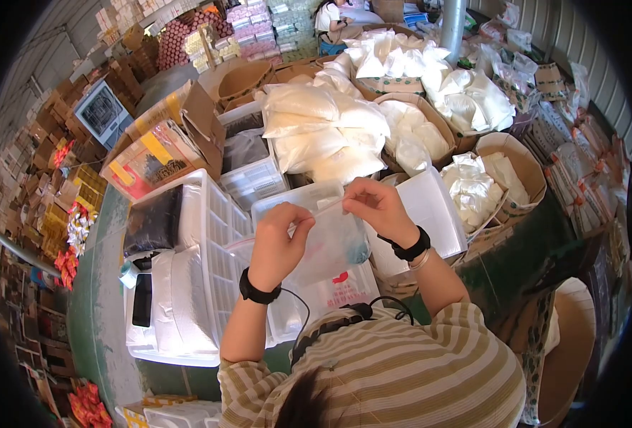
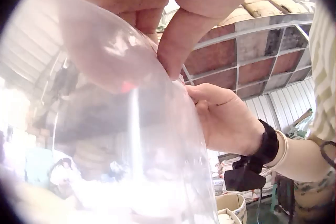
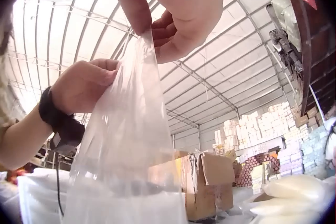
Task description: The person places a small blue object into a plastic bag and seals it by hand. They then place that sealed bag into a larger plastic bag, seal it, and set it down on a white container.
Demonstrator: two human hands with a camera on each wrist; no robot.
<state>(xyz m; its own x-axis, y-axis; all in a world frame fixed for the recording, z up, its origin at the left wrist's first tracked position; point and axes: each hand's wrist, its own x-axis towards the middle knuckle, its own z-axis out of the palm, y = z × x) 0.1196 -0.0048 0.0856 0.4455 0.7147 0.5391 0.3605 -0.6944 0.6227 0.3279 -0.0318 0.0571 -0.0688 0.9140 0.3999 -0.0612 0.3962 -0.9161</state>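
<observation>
A clear plastic bag [image 1: 321,251] hangs upright between my two hands, over the work surface in front of me. My left hand [image 1: 281,239] pinches one upper corner between thumb and fingertips. At the other upper corner my right hand [image 1: 378,208] pinches the edge the same way. In the right wrist view the bag [image 3: 128,145] falls in long creases below the fingers. The left wrist view shows its see-through film [image 2: 136,129] close up. Behind the bag lies a white sheet with red print [image 1: 344,289].
To the left stands a white plastic crate [image 1: 212,242] with filled bags and a phone [image 1: 142,299] on them. Full white bags [image 1: 323,128] are piled ahead. A white foam box [image 1: 430,214] is beside my right hand, and cardboard drums [image 1: 526,175] stand further right.
</observation>
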